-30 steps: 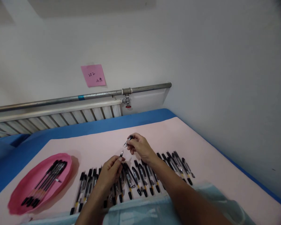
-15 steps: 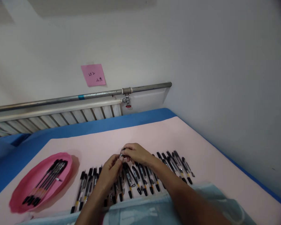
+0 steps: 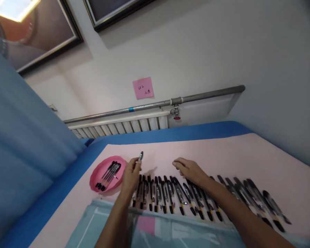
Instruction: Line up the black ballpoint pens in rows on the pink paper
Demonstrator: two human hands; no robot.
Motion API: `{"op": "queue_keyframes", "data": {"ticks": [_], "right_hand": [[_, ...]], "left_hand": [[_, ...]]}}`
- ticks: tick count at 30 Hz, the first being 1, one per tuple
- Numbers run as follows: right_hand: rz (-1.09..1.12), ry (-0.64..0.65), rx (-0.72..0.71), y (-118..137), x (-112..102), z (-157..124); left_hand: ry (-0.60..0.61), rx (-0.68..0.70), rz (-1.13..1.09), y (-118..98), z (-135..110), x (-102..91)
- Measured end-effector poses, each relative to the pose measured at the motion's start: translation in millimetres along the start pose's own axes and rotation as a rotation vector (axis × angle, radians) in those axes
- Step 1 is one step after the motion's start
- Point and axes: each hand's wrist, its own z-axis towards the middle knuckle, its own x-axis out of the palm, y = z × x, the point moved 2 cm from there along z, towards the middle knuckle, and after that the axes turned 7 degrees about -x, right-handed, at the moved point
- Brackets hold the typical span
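My left hand [image 3: 131, 172] is closed around a pen [image 3: 141, 156], whose black-and-clear end sticks up above the fingers. It is just right of the pink plate [image 3: 93, 175], on which several black-capped pens [image 3: 109, 175] lie side by side. My right hand [image 3: 187, 168] is above the row of pens [image 3: 167, 193], its fingers curled and pressed together. Whether anything small is between those fingertips is hidden. The pens in the row are clear-bodied with black ends, and small clear pieces lie among them.
A pale pink sheet [image 3: 155, 147] covers the blue table [image 3: 201, 130]. Light blue cloth [image 3: 100, 224] lies along the near edge. To the left hangs a blue curtain [image 3: 23, 137]. Behind are a radiator [image 3: 121, 125], a pipe [image 3: 209, 93] and a pink note [image 3: 143, 88] on the wall.
My hands have come apart from where they met above the row. The left one has moved toward the plate with the pen. The view has swung to the left.
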Motion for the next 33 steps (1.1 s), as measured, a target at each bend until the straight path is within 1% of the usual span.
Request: {"op": "queue_keyframes", "data": {"ticks": [2, 5, 7, 9, 12, 15, 19, 22, 25, 27, 28, 30, 33], "right_hand": [[-0.119, 0.000, -0.076, -3.4, 2.2, -1.1], [-0.235, 0.010, -0.170, -6.5, 4.4, -1.0], [-0.263, 0.025, -0.185, -8.0, 5.1, -0.7], [-0.283, 0.037, -0.188, -9.3, 5.4, -0.5], [-0.319, 0.052, -0.185, -11.6, 6.0, -0.4], [-0.346, 0.067, -0.177, -13.4, 6.9, -0.1], [-0.374, 0.102, -0.172, -13.0, 7.4, 0.2], [-0.390, 0.118, -0.166, -13.1, 7.4, 0.5], [-0.402, 0.113, -0.173, -12.4, 7.2, 1.0], [-0.410, 0.087, -0.188, -8.7, 6.9, 1.2], [-0.409, 0.065, -0.200, -5.4, 6.6, 1.1], [-0.396, 0.025, -0.231, 3.6, 6.4, 0.1], [-0.382, 0.014, -0.262, 19.0, 7.9, -3.2]], "left_hand": [[-0.079, -0.035, 0.077, 18.5, 15.0, -32.8], [-0.132, -0.108, 0.229, 47.9, 35.8, -74.8], [-0.155, -0.161, 0.340, 66.2, 46.0, -93.1], [-0.164, -0.210, 0.441, 82.0, 53.6, -102.0], [-0.153, -0.245, 0.565, 98.1, 63.4, -102.2], [-0.149, -0.258, 0.660, 105.8, 73.6, -96.7], [-0.132, -0.253, 0.728, 108.6, 82.3, -91.4], [-0.131, -0.242, 0.762, 103.5, 79.9, -91.4], [-0.189, -0.204, 0.781, 86.8, 66.6, -92.0], [-0.192, -0.150, 0.762, 70.6, 51.3, -87.7], [-0.169, -0.120, 0.743, 62.3, 42.2, -83.3], [-0.072, -0.073, 0.698, 48.2, 22.9, -70.4], [0.090, -0.064, 0.658, 38.7, -1.6, -47.0]]}}
